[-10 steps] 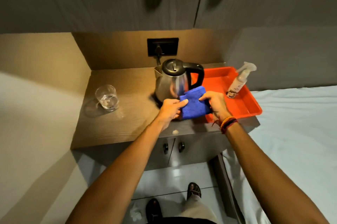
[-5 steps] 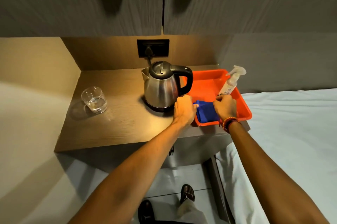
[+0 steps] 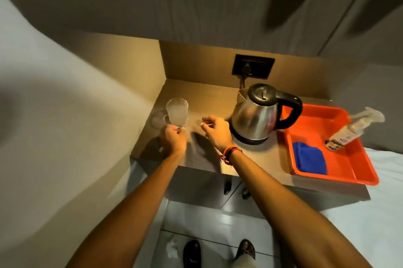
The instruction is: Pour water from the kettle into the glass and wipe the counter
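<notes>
My left hand (image 3: 174,139) grips a clear glass (image 3: 177,111) by its base and holds it just above the left end of the wooden counter (image 3: 259,158). The glass looks blurred and holds some water. My right hand (image 3: 216,130) hovers over the counter between the glass and the kettle, fingers loosely bent with nothing in them. The steel kettle (image 3: 254,115) with a black lid and handle stands on its base at the middle of the counter. The folded blue cloth (image 3: 309,161) lies in the orange tray (image 3: 362,172).
A spray bottle (image 3: 349,133) leans in the tray's far right corner. A black wall socket (image 3: 253,67) with the kettle's plug sits behind the kettle. Cabinet doors hang overhead, a wall closes the left side, and a white bed (image 3: 388,213) lies to the right.
Both hands let go of the blue cloth, which now lies in the tray. They moved left across the counter, and my left hand took hold of the glass.
</notes>
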Demonstrator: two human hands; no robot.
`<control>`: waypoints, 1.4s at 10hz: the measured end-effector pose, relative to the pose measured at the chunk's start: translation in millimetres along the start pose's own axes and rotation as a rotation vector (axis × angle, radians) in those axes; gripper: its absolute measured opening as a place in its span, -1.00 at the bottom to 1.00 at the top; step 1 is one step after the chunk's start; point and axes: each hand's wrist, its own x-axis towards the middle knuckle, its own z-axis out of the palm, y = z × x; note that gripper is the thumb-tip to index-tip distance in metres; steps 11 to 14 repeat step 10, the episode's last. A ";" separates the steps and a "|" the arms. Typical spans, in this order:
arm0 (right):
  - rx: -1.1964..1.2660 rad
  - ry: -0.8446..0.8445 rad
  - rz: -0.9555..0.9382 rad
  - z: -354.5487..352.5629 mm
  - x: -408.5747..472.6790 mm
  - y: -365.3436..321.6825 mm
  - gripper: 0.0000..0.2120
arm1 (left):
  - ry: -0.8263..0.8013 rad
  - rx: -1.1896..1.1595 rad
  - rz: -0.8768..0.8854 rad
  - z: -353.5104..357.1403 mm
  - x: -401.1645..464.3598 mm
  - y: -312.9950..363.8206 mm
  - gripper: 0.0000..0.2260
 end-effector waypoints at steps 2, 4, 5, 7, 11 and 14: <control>0.115 -0.091 0.139 32.1 24.3 -21.6 -0.39 | -0.263 -0.010 -0.011 -32.7 60.9 12.0 -0.37; 0.086 -0.018 0.154 51.4 35.6 -28.3 -0.47 | -0.412 0.108 0.057 -25.3 86.4 -4.7 -0.37; 0.070 0.061 0.131 43.9 32.1 -26.1 -0.57 | -0.472 0.067 0.106 -21.5 72.2 9.7 -0.42; 0.020 0.149 0.149 11.2 28.2 10.8 -0.54 | -0.619 0.039 0.116 9.6 50.8 26.7 -0.41; -0.092 0.141 0.130 -26.9 0.5 -1.7 -0.57 | -0.638 0.024 0.131 32.2 20.8 39.1 -0.35; -0.092 0.141 0.130 -26.9 0.5 -1.7 -0.57 | -0.638 0.024 0.131 32.2 20.8 39.1 -0.35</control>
